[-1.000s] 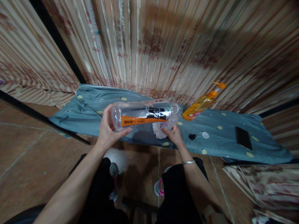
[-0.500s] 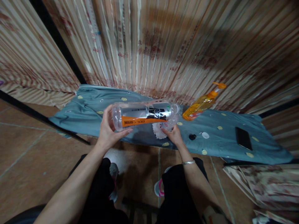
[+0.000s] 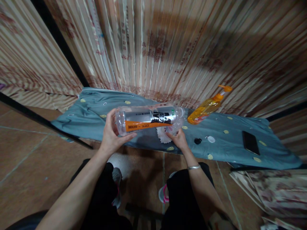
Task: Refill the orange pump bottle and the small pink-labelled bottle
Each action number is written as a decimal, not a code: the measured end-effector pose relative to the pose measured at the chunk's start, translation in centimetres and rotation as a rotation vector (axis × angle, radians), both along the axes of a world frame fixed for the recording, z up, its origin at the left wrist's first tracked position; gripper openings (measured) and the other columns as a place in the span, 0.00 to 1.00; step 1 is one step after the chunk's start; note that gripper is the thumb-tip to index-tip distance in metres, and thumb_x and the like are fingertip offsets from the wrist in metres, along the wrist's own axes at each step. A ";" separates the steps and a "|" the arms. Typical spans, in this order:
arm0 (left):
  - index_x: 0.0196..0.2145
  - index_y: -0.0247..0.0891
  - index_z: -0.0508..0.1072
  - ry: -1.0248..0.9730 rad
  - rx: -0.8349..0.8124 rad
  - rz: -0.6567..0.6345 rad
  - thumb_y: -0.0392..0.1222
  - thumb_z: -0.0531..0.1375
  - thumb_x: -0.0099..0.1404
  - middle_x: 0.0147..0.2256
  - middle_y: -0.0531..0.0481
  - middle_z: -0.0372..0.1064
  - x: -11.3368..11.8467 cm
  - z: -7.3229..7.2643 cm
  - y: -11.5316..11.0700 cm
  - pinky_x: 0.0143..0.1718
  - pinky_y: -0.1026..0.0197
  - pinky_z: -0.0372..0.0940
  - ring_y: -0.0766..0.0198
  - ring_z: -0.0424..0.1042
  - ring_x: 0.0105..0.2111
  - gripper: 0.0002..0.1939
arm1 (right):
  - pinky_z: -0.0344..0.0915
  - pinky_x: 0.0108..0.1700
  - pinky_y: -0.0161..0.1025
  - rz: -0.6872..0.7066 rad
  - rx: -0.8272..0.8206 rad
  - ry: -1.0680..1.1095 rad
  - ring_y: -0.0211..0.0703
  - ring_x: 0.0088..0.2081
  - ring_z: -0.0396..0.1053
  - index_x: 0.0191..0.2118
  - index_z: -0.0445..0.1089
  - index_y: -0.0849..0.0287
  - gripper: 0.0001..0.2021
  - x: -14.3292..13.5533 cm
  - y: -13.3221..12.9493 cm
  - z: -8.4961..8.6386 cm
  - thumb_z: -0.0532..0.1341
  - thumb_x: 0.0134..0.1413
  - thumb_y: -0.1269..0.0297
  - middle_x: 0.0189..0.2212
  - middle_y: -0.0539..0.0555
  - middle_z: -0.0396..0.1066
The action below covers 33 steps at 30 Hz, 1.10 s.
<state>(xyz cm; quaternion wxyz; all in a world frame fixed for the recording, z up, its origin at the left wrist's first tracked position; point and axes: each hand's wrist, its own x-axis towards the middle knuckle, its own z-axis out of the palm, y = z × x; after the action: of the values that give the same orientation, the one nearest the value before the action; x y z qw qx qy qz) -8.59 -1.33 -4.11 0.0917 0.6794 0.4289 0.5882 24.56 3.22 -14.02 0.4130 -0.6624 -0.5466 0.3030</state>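
A large clear plastic bottle point(image 3: 146, 118) with a silver, black and orange label lies sideways in the air above the blue-green cloth. My left hand point(image 3: 111, 132) is wrapped round its base end, at the left. My right hand point(image 3: 178, 137) is closed near the neck end, below a clear plastic piece point(image 3: 177, 124); the fingertips are partly hidden. Beneath the bottle, beside my right hand, a white crinkled-edge piece point(image 3: 163, 135) shows. An orange pump bottle point(image 3: 203, 110) of yellow liquid lies tilted to the right of the bottle's neck.
On the patterned cloth point(image 3: 230, 150) to the right are a small black object point(image 3: 198, 141), a white round cap point(image 3: 210, 139) and a dark phone point(image 3: 250, 142). Pleated curtains point(image 3: 153, 48) hang behind. Black poles point(image 3: 59, 40) frame the left side.
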 end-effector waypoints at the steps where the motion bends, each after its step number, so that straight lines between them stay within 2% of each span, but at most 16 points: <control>1: 0.63 0.42 0.63 0.002 -0.005 0.002 0.69 0.74 0.47 0.57 0.36 0.71 0.0 0.0 0.0 0.59 0.36 0.72 0.39 0.75 0.57 0.53 | 0.76 0.53 0.59 0.002 -0.001 0.000 0.63 0.47 0.80 0.49 0.72 0.57 0.29 0.0 0.0 0.1 0.76 0.39 0.54 0.44 0.60 0.82; 7: 0.62 0.42 0.64 0.002 -0.010 0.012 0.68 0.75 0.46 0.56 0.36 0.72 0.1 0.4 -0.1 0.58 0.36 0.72 0.39 0.76 0.56 0.53 | 0.76 0.53 0.57 0.013 0.003 0.007 0.61 0.48 0.80 0.50 0.71 0.57 0.29 -0.1 -0.3 0.5 0.75 0.41 0.56 0.47 0.61 0.82; 15: 0.62 0.41 0.64 0.000 -0.023 0.023 0.69 0.75 0.44 0.56 0.36 0.72 0.1 0.4 -0.1 0.59 0.37 0.71 0.39 0.75 0.57 0.54 | 0.75 0.55 0.58 -0.005 -0.046 -0.029 0.63 0.50 0.79 0.50 0.71 0.58 0.28 -0.3 -0.4 1.1 0.75 0.41 0.57 0.47 0.62 0.81; 21: 0.62 0.41 0.64 -0.010 -0.025 0.019 0.71 0.75 0.43 0.56 0.35 0.71 0.1 0.3 -0.1 0.61 0.35 0.69 0.38 0.74 0.57 0.56 | 0.75 0.55 0.58 0.013 -0.024 -0.014 0.63 0.50 0.80 0.53 0.70 0.60 0.32 -0.2 -0.4 0.8 0.75 0.41 0.56 0.48 0.62 0.81; 33: 0.61 0.42 0.64 -0.033 -0.046 0.019 0.75 0.73 0.40 0.55 0.35 0.72 0.3 0.5 0.0 0.54 0.40 0.76 0.39 0.76 0.56 0.57 | 0.76 0.53 0.59 0.012 0.008 -0.010 0.61 0.47 0.80 0.51 0.72 0.59 0.30 0.0 -0.1 0.1 0.75 0.42 0.53 0.44 0.60 0.81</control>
<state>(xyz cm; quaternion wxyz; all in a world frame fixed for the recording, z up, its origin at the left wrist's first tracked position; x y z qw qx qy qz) -8.33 -1.33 -3.59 0.1087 0.6632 0.4471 0.5903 24.57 3.08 -13.92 0.4109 -0.6589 -0.5541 0.2999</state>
